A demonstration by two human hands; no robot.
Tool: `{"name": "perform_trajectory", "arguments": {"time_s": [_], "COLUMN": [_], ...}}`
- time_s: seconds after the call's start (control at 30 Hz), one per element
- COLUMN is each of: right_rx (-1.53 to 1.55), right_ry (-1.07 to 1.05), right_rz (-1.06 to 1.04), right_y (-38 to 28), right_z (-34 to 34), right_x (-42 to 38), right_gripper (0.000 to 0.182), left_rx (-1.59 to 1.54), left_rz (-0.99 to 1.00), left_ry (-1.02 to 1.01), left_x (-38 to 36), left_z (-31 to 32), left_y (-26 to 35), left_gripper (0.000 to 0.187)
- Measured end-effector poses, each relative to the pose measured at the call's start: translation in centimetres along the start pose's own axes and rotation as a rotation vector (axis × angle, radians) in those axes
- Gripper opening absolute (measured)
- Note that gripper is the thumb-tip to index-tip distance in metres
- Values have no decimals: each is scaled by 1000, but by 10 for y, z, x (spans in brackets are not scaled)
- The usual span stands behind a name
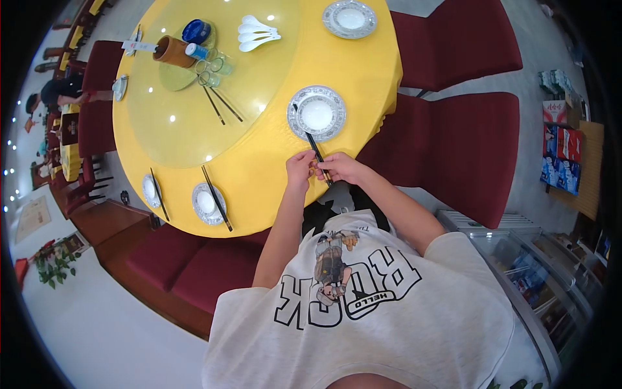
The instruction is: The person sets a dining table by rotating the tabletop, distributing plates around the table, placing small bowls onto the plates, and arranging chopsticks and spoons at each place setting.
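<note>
Both my hands are at the near edge of the round table, close to each other. A pair of dark chopsticks [312, 142] slants between them, the far ends lying against a patterned plate [338, 102]. My left hand [299, 170] pinches the chopsticks from the left. From the right, my right hand [343, 168] grips them lower down, its fingers closed. A small white bowl [316, 115] sits on the plate. The chopsticks' near ends extend past my fingers toward my lap.
The glass turntable [259, 84] carries white spoons [256, 34], a brown wooden holder [173, 52], glasses [212, 70] and loose chopsticks [223, 105]. Other plate settings, including a nearby plate [196, 193], ring the yellow tablecloth [272, 201]. A dark red chair [447, 152] stands to my right.
</note>
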State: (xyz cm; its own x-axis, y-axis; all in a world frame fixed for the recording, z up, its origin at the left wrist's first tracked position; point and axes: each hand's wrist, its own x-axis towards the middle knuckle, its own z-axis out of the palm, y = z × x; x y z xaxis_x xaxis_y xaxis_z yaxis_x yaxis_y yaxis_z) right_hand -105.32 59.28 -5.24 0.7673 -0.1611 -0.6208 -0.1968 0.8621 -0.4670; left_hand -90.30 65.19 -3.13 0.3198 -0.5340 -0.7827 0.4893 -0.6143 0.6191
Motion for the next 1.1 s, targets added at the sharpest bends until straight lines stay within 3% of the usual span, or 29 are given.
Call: {"name": "perform_trajectory", "arguments": {"time_s": [0.27, 0.43, 0.63, 0.7, 0.83, 1.1], "right_rx": [-70, -43, -219, -132, -258, -15], "right_ry": [56, 131, 289, 325, 363, 376], "right_rz": [-15, -46, -19, -60, -69, -143], "right_y": [-9, -14, -7, -3, 2, 4], "right_z": [-8, -7, -11, -12, -12, -12], "right_x": [9, 6, -9, -8, -2, 11], "right_gripper": [22, 19, 20, 22, 20, 22], "left_rx": [151, -13, -136, -132, -128, -97], "left_rz": [39, 22, 46, 34, -11, 70], "left_ry": [20, 72, 159, 166, 186, 296], "left_x": [11, 22, 29, 29, 24, 1], "left_z": [12, 11, 11, 12, 13, -13], "left_y": [11, 7, 3, 0, 2, 16], "left_gripper": [19, 17, 12, 14, 16, 23]}}
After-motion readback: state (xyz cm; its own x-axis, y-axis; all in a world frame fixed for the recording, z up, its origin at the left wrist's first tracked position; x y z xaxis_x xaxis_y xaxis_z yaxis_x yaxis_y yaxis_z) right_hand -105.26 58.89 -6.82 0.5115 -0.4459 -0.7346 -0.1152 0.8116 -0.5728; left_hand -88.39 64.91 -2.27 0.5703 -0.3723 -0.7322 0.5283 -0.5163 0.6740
